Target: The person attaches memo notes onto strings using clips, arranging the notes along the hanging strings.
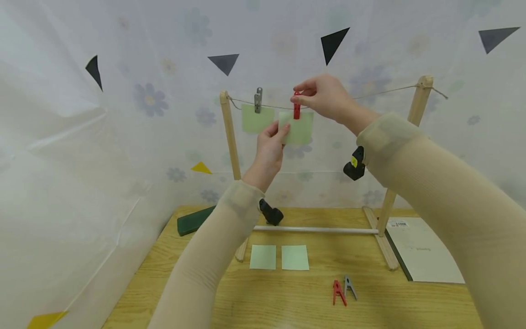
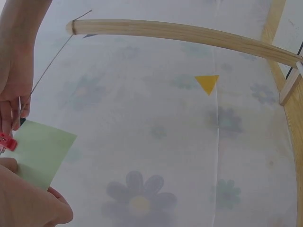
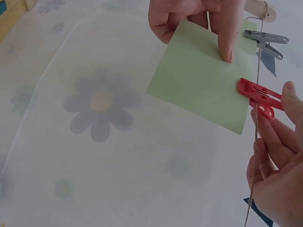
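A string (image 1: 384,92) runs between two wooden posts. My left hand (image 1: 269,148) pinches a light green paper square (image 1: 302,130) by its left edge, thumb in front and fingers behind. At the top edge of that paper, a red clothespin (image 1: 297,112) sits over the string. My right hand (image 1: 328,98) holds the clothespin's upper end between thumb and fingers; the right wrist view shows the thumb at one red handle (image 3: 270,98). Just left, a second green paper (image 1: 250,119) hangs from the string under a grey clothespin (image 1: 257,103).
Two pale green squares, one left (image 1: 263,257) and one right (image 1: 295,257), lie on the wooden table (image 1: 287,301). A red clothespin (image 1: 339,292) and a grey one (image 1: 349,287) lie nearer. A white rod (image 1: 316,229) joins the stand's feet. Behind are a dark green box (image 1: 195,221) and a pad (image 1: 427,251).
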`<state>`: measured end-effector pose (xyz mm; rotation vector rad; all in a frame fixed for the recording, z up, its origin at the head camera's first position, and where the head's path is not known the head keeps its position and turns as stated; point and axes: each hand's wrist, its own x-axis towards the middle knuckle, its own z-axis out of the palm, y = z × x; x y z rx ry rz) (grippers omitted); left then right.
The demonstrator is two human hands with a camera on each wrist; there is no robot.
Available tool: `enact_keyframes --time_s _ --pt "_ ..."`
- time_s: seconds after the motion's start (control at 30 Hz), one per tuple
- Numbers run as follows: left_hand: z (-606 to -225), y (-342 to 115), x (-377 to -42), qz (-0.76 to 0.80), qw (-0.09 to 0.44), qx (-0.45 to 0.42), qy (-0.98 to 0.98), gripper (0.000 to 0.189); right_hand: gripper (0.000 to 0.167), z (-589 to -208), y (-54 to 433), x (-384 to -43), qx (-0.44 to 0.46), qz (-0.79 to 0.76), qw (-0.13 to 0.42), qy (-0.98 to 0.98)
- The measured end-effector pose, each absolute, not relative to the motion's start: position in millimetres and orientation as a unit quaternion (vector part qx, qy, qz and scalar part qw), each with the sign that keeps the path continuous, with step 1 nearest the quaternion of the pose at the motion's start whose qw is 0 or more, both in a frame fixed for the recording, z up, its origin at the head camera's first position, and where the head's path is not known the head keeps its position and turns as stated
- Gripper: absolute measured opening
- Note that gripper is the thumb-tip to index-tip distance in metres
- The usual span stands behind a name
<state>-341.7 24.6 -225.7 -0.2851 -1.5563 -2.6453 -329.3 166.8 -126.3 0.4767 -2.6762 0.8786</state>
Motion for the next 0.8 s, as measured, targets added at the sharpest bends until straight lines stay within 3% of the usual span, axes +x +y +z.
enact_keyframes --time_s 0.33,0.8 --pt "-231.4 18.6 -344.5 -0.850 0.032 -0.085 -0.518 0.034 0.050 -124.1 167.4 -327.7 0.167 0.295 0.153 -0.928" --pt "-249.2 10.4 -344.8 -0.832 0.000 -0.083 -0.549 0.035 0.038 -127.4 174.0 -318.4 0.179 0.291 0.243 -0.908"
